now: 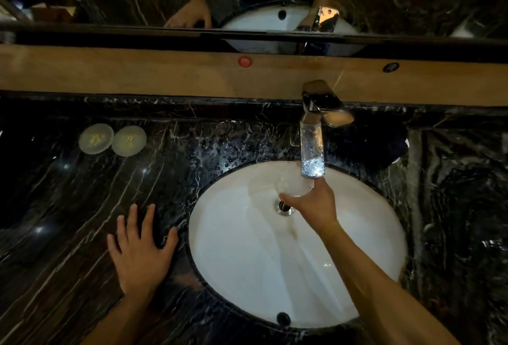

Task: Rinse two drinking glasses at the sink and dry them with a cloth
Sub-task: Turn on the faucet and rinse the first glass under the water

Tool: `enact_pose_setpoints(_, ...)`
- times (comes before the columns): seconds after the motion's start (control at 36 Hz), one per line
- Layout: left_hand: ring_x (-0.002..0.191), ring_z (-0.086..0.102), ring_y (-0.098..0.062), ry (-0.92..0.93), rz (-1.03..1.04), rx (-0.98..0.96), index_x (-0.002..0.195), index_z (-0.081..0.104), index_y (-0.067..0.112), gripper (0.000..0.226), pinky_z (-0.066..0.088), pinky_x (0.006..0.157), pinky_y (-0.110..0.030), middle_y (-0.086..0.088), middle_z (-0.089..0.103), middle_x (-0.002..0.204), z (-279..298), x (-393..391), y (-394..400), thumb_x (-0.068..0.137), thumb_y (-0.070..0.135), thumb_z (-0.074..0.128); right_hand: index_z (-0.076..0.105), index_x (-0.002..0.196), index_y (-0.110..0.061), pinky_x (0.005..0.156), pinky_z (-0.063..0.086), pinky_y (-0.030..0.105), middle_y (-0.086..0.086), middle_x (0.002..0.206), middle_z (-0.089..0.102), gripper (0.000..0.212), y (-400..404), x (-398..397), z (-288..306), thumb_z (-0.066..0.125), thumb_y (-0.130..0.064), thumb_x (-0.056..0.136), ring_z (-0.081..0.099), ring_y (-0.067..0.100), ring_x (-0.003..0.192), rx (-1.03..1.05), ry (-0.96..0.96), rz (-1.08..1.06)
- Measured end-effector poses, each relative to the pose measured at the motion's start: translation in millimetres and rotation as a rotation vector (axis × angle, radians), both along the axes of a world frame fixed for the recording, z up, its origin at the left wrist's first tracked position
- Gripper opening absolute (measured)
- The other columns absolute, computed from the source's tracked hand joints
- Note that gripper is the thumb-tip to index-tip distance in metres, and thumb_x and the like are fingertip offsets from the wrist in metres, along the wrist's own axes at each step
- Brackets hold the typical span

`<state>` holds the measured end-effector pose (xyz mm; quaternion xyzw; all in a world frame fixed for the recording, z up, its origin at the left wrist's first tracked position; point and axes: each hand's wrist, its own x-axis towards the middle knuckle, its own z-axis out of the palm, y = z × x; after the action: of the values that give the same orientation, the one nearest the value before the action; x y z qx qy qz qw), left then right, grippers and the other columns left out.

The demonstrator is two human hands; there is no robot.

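At a dark marble vanity, a person's left hand (143, 251) lies flat w/ fingers spread on the counter (68, 234), just beside the sink (247, 276) rim. Beyond, the right hand (313, 204) curls fingers & thumb round a drinking glass (292, 185) under the tap (312, 149). Rinse of glass one seems under way; second glass & cloth not identifiable, drying yet to come.

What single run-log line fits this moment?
phase: rinsing | right hand: holds glass under faucet | left hand: flat on countertop | sink: glass over drain
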<state>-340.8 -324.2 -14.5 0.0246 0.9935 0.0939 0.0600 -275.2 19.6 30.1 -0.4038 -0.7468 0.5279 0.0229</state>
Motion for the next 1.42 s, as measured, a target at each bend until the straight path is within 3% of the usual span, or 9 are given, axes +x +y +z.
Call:
enact_pose_setpoints(0.19,0.154,0.010,-0.028,-0.013,0.006,0.000,0.154,0.031,0.032,0.082,0.007,0.121,-0.057,-0.005,0.020,0.166,-1,0,0,0.083,0.073,0.027,0.045,0.141,-0.027,0.094,0.048,0.035,-0.003,0.134,0.059,0.086,3,10,-4,0.090,-0.026,0.067,0.057,0.022,0.119,0.237,-0.028,-0.091)
enact_pose_setpoints(0.42,0.154,0.010,-0.028,-0.011,0.005,0.010,0.154,0.031,0.032,0.081,0.007,0.121,-0.057,-0.004,0.020,0.166,-1,0,-1,0.083,0.072,0.029,0.055,0.125,-0.033,0.082,0.054,0.032,-0.005,0.117,0.067,0.085,36,38,-2,0.094,-0.020,0.051,0.064,0.022,0.110,-0.325,0.022,0.075)
enact_pose_setpoints(0.61,0.153,0.013,-0.030,0.007,0.000,0.007,0.154,0.032,0.031,0.081,0.009,0.120,-0.059,-0.006,0.022,0.165,-1,1,-1,0.084,0.072,0.028,0.034,0.144,-0.054,0.085,0.058,0.039,0.000,0.131,0.054,0.107,23,59,-9,0.090,-0.028,0.056,0.062,0.026,0.114,-0.642,-0.080,0.195)
enact_pose_setpoints(0.75,0.153,0.011,-0.030,0.002,-0.002,0.005,0.155,0.031,0.032,0.081,0.008,0.120,-0.059,-0.006,0.021,0.165,-2,1,-1,0.085,0.073,0.027,0.048,0.136,-0.048,0.089,0.057,0.043,0.007,0.124,0.068,0.075,2,79,-24,0.079,-0.044,0.068,0.067,0.031,0.110,-0.773,-0.181,0.076)
enact_pose_setpoints(0.89,0.153,0.011,-0.030,-0.003,-0.007,0.018,0.155,0.030,0.031,0.081,0.006,0.120,-0.058,-0.006,0.021,0.165,-1,2,-2,0.085,0.073,0.027,0.054,0.133,-0.033,0.089,0.048,0.044,0.009,0.107,0.072,0.079,-9,94,-31,0.080,-0.062,0.064,0.069,0.027,0.096,-0.917,-0.208,-0.090)
enact_pose_setpoints(1.0,0.153,0.010,-0.029,-0.006,-0.001,0.021,0.154,0.031,0.032,0.081,0.007,0.121,-0.058,-0.005,0.020,0.166,-1,1,-2,0.084,0.072,0.028,0.066,0.114,-0.015,0.065,0.050,0.028,0.007,0.091,0.072,0.053,-10,99,-26,0.063,-0.059,0.085,0.068,0.018,0.073,-0.999,-0.269,-0.143)
enact_pose_setpoints(1.14,0.154,0.007,-0.027,-0.020,-0.005,0.026,0.155,0.029,0.033,0.082,0.005,0.121,-0.056,-0.004,0.018,0.166,-1,0,-2,0.084,0.074,0.026,0.065,0.114,-0.026,0.051,0.042,0.025,0.016,0.106,0.065,0.048,-14,104,-17,0.066,-0.058,0.079,0.063,0.023,0.069,-1.138,-0.241,-0.249)
enact_pose_setpoints(1.25,0.154,0.008,-0.028,-0.019,0.000,0.033,0.155,0.029,0.033,0.082,0.005,0.121,-0.057,-0.004,0.018,0.166,-1,0,-3,0.084,0.074,0.026,0.073,0.075,-0.021,0.053,0.039,0.026,0.015,0.107,0.057,0.044,-17,106,-16,0.066,-0.064,0.076,0.059,0.023,0.068,-1.177,-0.280,-0.239)
enact_pose_setpoints(1.42,0.154,0.006,-0.028,-0.033,0.001,0.019,0.156,0.026,0.034,0.083,0.003,0.121,-0.055,-0.003,0.015,0.167,2,1,-3,0.084,0.075,0.024,0.059,0.115,-0.022,0.069,0.041,0.032,0.007,0.097,0.070,0.058,-24,98,-4,0.068,-0.064,0.076,0.061,0.024,0.086,-0.938,-0.388,-0.139)
